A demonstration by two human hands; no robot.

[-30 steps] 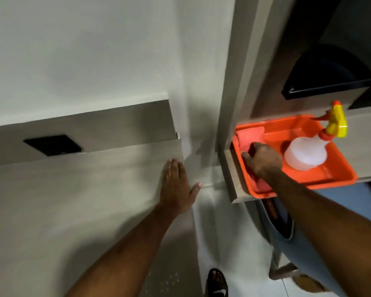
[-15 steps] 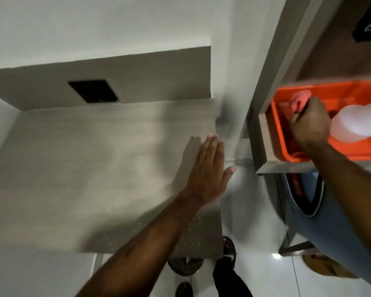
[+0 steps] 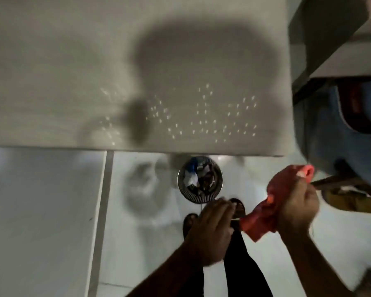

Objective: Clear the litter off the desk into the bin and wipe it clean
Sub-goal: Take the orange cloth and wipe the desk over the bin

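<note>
Grey desk (image 3: 73, 71) fills the upper part of the head view, bare of litter and dotted with droplets (image 3: 206, 116) near its front edge. Just below that edge, on the floor, stands the bin (image 3: 200, 179) with scraps inside.

Below the desk edge and right of the bin, my right hand (image 3: 296, 209) is closed around the red cloth (image 3: 263, 219), which hangs bunched and loose. My left hand (image 3: 212, 230), fingers held together and flat, grips nothing and reaches toward the cloth's free corner.

I judge the risks to be wiping with a wadded cloth, which would smear the droplets rather than lift them, or letting a loose end trail into the bin.

A second ago my left hand lay flat on the desk and my right was in the orange tray, beside the desk, at the cloth; now both are off those surfaces.
</note>
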